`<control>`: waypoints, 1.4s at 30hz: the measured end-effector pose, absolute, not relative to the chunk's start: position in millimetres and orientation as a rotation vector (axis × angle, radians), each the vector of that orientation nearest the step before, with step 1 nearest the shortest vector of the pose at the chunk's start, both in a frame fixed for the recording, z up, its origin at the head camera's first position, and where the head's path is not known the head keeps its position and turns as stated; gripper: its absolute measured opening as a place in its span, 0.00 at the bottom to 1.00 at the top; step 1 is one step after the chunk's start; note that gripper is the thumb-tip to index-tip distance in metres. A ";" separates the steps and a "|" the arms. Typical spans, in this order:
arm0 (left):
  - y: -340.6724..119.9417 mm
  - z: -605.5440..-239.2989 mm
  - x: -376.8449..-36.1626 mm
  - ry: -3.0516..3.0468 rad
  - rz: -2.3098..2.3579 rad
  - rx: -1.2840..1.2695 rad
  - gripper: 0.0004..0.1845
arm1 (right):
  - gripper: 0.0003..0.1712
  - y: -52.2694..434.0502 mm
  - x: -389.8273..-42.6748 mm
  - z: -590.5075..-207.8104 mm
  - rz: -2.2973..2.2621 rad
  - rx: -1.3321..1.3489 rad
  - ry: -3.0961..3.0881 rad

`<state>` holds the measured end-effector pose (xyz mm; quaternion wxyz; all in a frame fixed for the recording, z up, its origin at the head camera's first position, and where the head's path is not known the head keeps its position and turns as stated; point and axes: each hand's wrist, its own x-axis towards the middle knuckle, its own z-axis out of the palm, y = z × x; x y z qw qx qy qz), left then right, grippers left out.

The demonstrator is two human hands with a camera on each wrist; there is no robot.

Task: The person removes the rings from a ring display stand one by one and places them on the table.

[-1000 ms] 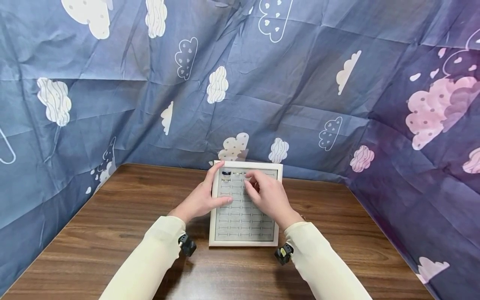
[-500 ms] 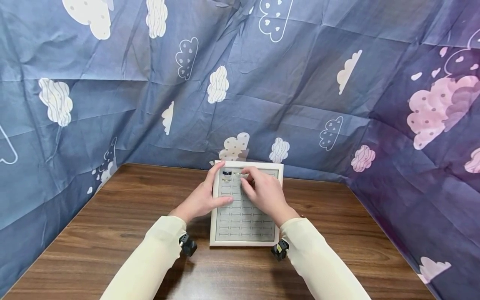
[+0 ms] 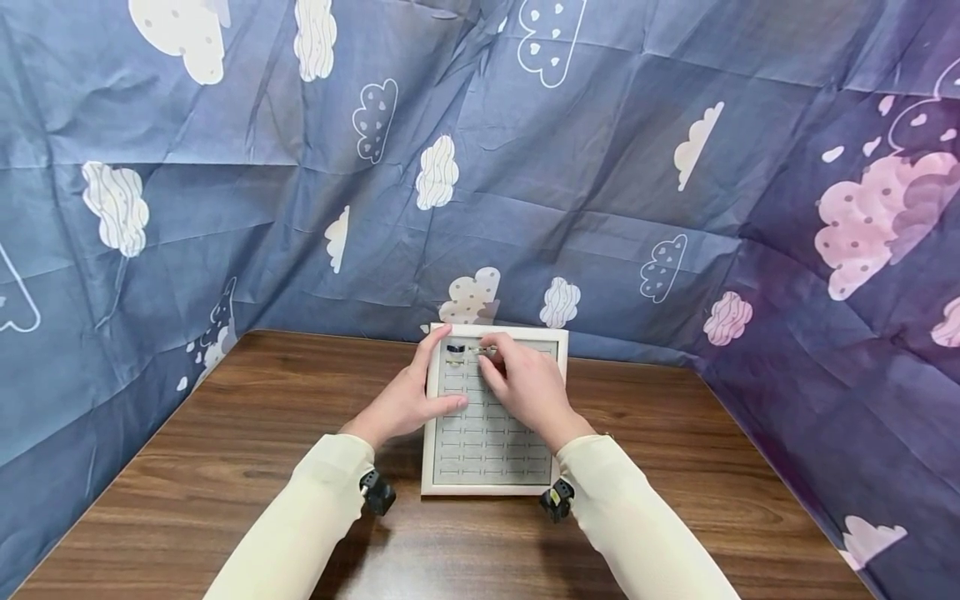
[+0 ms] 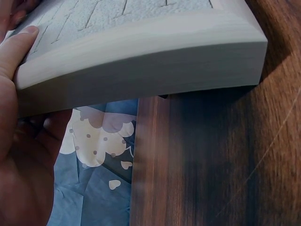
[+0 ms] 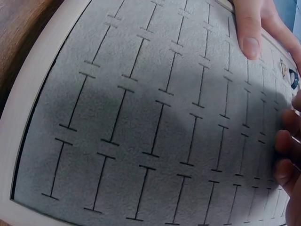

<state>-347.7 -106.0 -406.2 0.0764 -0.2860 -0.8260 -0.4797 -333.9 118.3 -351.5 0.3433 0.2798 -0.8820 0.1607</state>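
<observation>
A ring display tray point(image 3: 491, 450), grey felt with rows of slits inside a pale frame, leans up near the back of the table. My left hand point(image 3: 405, 400) grips its left side, thumb on the front and fingers behind the frame point(image 4: 141, 70). My right hand point(image 3: 531, 387) is at the top row, where index finger and thumb pinch a small ring point(image 3: 477, 350); the fingertips partly cover it. To its left, a dark blue ring point(image 3: 455, 349) sits in the corner slit, with a gold-coloured ring point(image 3: 454, 363) just below.
The tray stands on a brown wood-grain table point(image 3: 300, 367). A blue cloth point(image 3: 525, 208) with cloud prints hangs close behind and at both sides. Black wrist cameras point(image 3: 377, 492) hang from both cream sleeves point(image 3: 322, 483).
My right hand has shifted slightly left along the top row, from beside the small ring to right at it. My left hand keeps its grip on the frame.
</observation>
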 end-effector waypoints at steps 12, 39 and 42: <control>-105.6 -406.9 -348.7 -2.474 -1.446 -0.866 0.58 | 0.05 110.9 -331.7 -347.4 0.353 0.687 -2.313; -105.1 -404.0 -345.2 -2.478 -1.473 -0.851 0.59 | 0.06 112.8 -333.0 -350.1 0.305 0.755 -2.289; -105.0 -403.4 -345.4 -2.487 -1.479 -0.843 0.60 | 0.05 114.5 -333.4 -350.1 0.329 0.772 -2.280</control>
